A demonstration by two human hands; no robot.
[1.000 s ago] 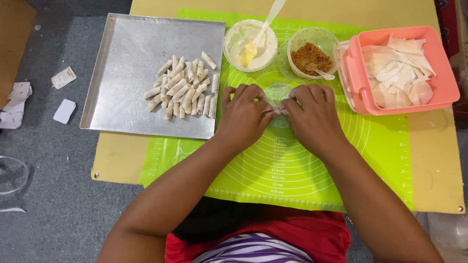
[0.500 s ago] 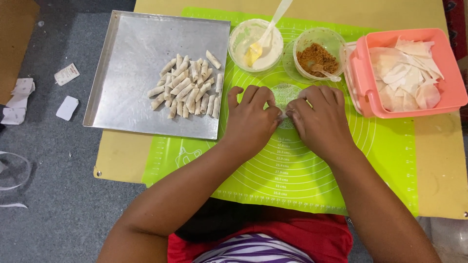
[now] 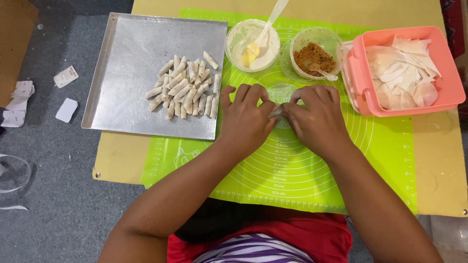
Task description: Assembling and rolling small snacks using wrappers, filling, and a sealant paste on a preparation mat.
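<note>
Surface (image 3: 438, 160) carries green mat (image 3: 380, 146). Steel tray (image 3: 131, 73) at my left, pile of finished rolls (image 3: 185, 90) on it. Pink tub (image 3: 451, 85) of wrappers at my right. Two bowls beyond hands. My left hand (image 3: 246, 119) and right hand (image 3: 317, 122) meet mid-mat, grip narrow, fingertips pinching small wrapper roll (image 3: 276, 112).

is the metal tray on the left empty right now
No, the metal tray holds a pile of small rolled pastries.

Grey carpet floor (image 3: 53, 204), low tan board table (image 3: 438, 170).
</note>
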